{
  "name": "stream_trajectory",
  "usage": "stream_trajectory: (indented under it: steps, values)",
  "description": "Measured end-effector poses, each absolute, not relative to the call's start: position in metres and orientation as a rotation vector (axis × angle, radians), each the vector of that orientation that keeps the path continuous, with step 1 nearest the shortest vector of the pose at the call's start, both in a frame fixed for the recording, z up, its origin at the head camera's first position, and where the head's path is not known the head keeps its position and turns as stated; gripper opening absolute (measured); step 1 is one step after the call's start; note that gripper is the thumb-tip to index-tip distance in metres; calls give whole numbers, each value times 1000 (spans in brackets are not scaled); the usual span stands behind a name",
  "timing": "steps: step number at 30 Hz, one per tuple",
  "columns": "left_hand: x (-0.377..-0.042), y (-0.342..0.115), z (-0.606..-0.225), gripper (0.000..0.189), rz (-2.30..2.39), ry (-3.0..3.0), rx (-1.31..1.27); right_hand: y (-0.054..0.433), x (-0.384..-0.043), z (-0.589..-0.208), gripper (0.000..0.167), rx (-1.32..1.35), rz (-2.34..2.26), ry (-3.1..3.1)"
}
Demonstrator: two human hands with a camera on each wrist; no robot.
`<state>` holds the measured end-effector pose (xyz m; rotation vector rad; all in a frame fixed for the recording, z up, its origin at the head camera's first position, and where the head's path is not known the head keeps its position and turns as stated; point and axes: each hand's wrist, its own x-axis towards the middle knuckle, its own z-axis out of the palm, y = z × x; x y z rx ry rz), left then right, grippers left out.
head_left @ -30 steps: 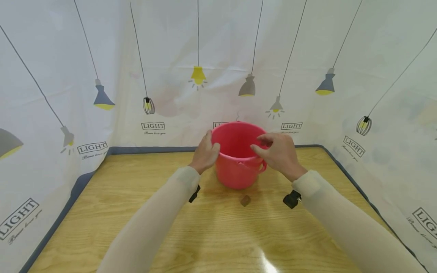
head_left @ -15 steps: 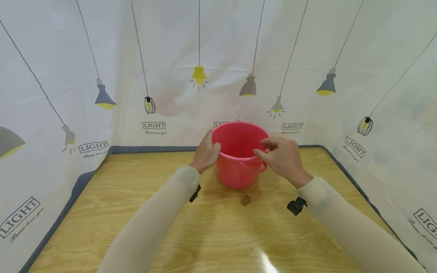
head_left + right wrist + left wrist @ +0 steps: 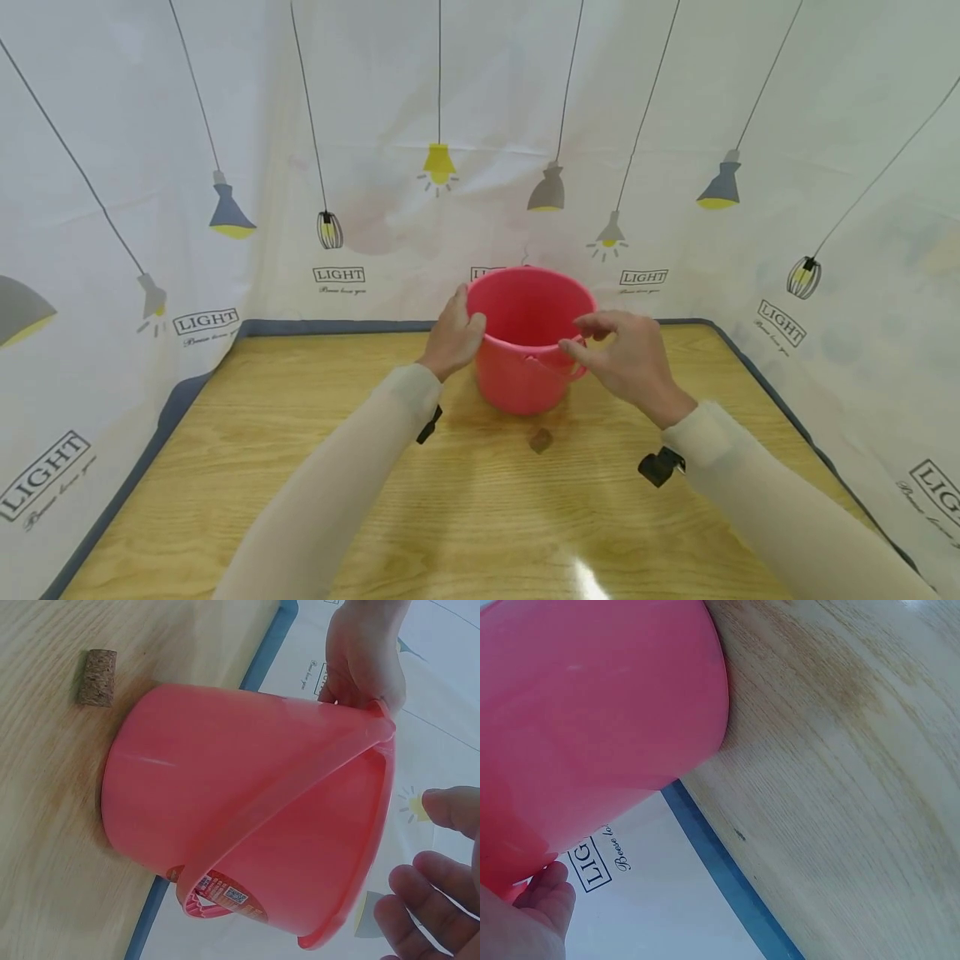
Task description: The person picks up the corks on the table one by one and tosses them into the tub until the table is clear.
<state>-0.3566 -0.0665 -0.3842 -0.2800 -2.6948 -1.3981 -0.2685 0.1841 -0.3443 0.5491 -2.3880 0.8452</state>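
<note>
A red plastic bucket (image 3: 517,383) stands upright on the wooden table. My left hand (image 3: 453,337) grips its left rim, with the thumb on the near side; in the left wrist view the fingertips (image 3: 551,889) show at the bucket's far side. At the right rim is my right hand (image 3: 630,358), its fingers loosely bent, with nothing in them. The right wrist view shows those fingers (image 3: 431,911) apart from the rim. The bucket's handle (image 3: 285,791) hangs down against its wall. In front of the bucket stands a small brown cork (image 3: 541,441).
The wooden table (image 3: 360,517) is edged at the back by a dark blue border (image 3: 345,327). White cloth walls (image 3: 390,108) with printed lamps rise at the back and both sides. A label (image 3: 232,894) is on the bucket's outer wall. Both wrists wear black straps.
My right hand has drawn back to the right and slightly toward me, from over the bucket's opening to its right rim. The left hand and the bucket have stayed in place.
</note>
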Motion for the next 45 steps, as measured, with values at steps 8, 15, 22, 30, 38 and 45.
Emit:
stream_trajectory:
  steps: [8,15,22,30,38,45]
  values:
    - [-355,-66,-383,71,-1396,-2688,-294,184,-262,-349,28,581,835,-2384]
    - [-356,-66,-384,71,-1400,-2694,-283,186,-257,-354,28,627,839,-2401]
    - [-356,-67,-382,71,-1389,-2698,-289,183,-249,-360,29,684,852,-2380]
    - [-356,-67,-382,71,-1393,-2706,-287,178,-243,-368,24,687,863,-2410]
    - [-358,-67,-384,71,-1407,-2694,-277,177,-237,-375,21,674,877,-2457]
    - [-357,-67,-383,71,-1426,-2692,-273,176,-237,-387,17,669,887,-2520]
